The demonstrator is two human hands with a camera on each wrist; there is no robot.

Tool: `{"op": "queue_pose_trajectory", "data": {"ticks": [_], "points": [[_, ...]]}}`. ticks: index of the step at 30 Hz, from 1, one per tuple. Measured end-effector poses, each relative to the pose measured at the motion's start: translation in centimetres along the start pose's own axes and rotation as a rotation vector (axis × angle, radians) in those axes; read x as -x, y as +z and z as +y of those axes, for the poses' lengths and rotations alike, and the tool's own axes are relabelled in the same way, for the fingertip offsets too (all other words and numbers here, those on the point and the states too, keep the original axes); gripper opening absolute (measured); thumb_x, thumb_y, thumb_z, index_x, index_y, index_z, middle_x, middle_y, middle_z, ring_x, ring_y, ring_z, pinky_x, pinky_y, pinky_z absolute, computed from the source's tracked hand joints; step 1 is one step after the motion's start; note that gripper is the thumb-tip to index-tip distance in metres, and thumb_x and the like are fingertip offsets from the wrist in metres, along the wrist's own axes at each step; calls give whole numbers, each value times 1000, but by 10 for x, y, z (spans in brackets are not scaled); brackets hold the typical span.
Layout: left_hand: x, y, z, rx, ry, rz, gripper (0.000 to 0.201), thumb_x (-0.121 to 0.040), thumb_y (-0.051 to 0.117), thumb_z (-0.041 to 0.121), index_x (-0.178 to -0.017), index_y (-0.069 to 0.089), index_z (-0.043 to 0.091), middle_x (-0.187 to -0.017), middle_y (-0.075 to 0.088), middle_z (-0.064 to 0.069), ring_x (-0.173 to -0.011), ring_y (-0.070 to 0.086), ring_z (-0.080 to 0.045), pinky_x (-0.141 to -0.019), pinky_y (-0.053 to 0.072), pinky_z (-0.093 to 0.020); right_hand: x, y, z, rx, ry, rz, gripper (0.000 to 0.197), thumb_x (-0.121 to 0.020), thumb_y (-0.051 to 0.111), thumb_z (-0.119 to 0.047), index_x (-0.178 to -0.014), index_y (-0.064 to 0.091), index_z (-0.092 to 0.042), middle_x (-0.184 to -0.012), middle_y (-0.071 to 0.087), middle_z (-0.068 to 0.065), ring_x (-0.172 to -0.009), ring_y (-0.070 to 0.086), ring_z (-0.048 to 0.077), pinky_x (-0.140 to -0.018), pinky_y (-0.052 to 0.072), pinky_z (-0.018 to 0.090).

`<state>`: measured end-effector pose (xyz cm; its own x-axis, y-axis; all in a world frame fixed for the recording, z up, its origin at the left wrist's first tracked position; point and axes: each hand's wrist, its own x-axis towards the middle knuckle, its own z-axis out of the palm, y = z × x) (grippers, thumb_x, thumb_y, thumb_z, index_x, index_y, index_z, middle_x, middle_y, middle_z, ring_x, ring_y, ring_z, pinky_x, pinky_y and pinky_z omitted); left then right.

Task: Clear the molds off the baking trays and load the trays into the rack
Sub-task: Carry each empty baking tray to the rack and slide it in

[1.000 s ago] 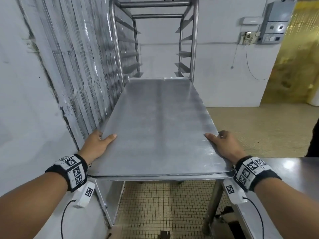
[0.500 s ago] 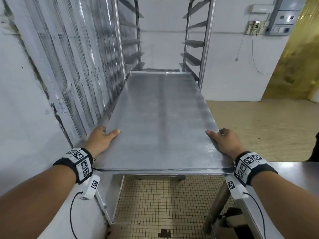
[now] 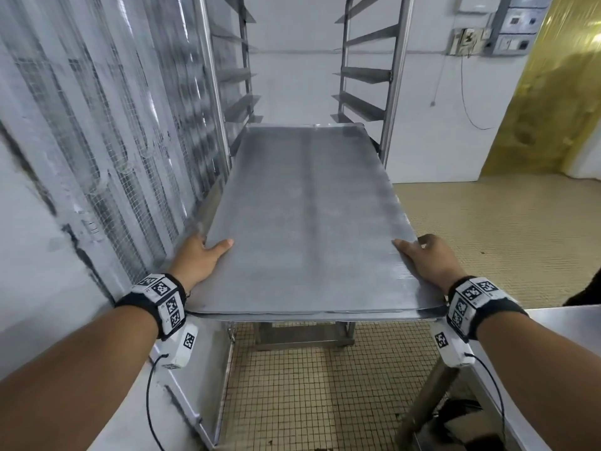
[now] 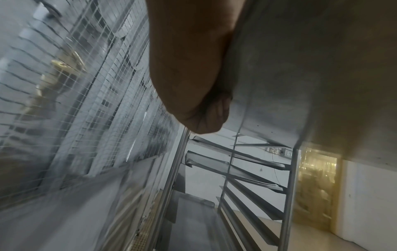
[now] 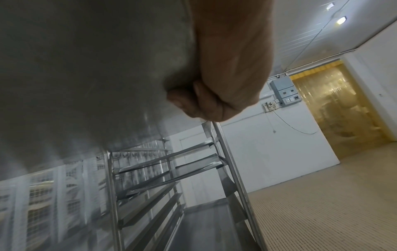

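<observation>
Head view: I see the baking tray (image 3: 309,219) at frame centre, its far end between the uprights of the rack (image 3: 393,76) at top centre. Left hand (image 3: 201,255) and right hand (image 3: 429,258) each grip a near corner, thumbs on top. Only the wrist views show the fingers (image 4: 217,110) curled beneath the tray, and lower runners (image 5: 171,176) under it.

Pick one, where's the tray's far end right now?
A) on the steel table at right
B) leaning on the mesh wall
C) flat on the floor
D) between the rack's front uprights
D: in the head view the baking tray, gripped by the left hand and right hand, has its far edge between the rack's front uprights.
</observation>
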<state>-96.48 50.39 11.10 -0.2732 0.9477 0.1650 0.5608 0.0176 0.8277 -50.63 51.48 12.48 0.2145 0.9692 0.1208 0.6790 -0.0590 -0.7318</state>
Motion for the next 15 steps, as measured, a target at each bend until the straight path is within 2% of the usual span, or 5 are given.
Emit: {"op": "queue_pose_trajectory", "data": {"ticks": [3, 5, 8, 10, 15], "points": [[-23, 5, -3, 9, -13, -21, 61, -81, 72, 64, -117, 67, 15, -106, 74, -1, -94, 70, -21, -88, 58, -41, -23, 5, 5, -3, -8, 21, 58, -86, 65, -61, -88, 65, -3, -83, 68, 9, -83, 66, 31, -71, 44, 33], [-34, 8, 3, 4, -15, -20, 50, -85, 72, 58, -112, 68, 16, -101, 74, -1, -89, 72, -21, -85, 59, -41, -38, 7, 4, 3, -9, 14, 60, -87, 64, -62, -96, 65, -2, -90, 69, 10, -87, 64, 30, -75, 45, 33], [-52, 15, 12, -10, -3, 5, 33, -89, 72, 51, -99, 66, 20, -90, 71, 6, -84, 69, -18, -79, 56, -35, -61, 9, -1, -6, -24, 16, 58, -87, 65, -61, -92, 66, -4, -86, 70, 9, -84, 65, 29, -72, 44, 32], [-65, 19, 18, -18, -16, 0, 30, -89, 71, 50, -96, 62, 23, -89, 68, 8, -82, 68, -16, -77, 55, -34, -76, 10, -5, -5, -25, 7, 54, -88, 65, -59, -92, 65, -5, -85, 68, 7, -82, 64, 28, -72, 43, 33], [-106, 25, 23, -15, -58, 5, 54, -82, 72, 62, -109, 62, 17, -97, 70, 1, -87, 69, -22, -77, 57, -37, -113, 13, -16, -5, -19, 6, 48, -89, 66, -57, -91, 59, -9, -84, 64, 4, -80, 62, 24, -75, 45, 34]]}}
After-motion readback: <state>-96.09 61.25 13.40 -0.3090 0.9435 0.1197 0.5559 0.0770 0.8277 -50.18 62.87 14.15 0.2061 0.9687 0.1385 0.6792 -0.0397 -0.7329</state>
